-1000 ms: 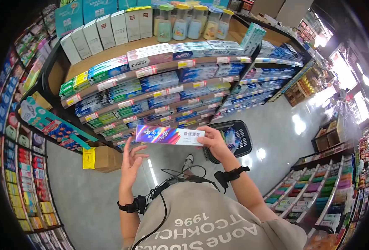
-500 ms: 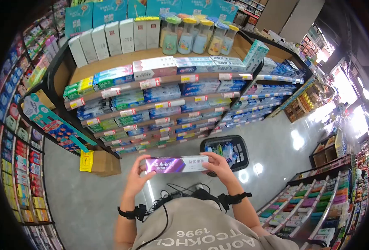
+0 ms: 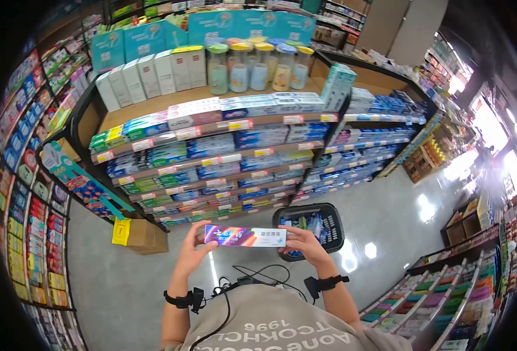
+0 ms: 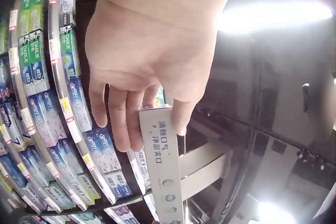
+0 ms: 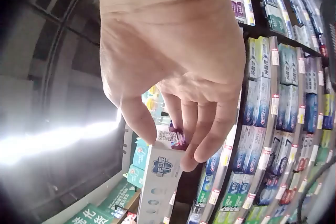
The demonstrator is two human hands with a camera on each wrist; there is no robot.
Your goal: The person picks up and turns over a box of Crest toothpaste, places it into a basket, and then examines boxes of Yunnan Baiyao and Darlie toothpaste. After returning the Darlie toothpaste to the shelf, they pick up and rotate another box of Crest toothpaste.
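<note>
Long, slim box [image 3: 245,236] here, streaky purple by the left hand [image 3: 193,253], white by the right hand [image 3: 308,247], and each grip pinches its own end of it!

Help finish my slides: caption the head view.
Both hands hold a Yunnan Baiyao box before toothpaste shelves, shopping basket on floor.

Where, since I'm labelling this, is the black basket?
Right of centre in the head view, the black basket stands on the floor near the shelving, partly behind the right hand.
</note>
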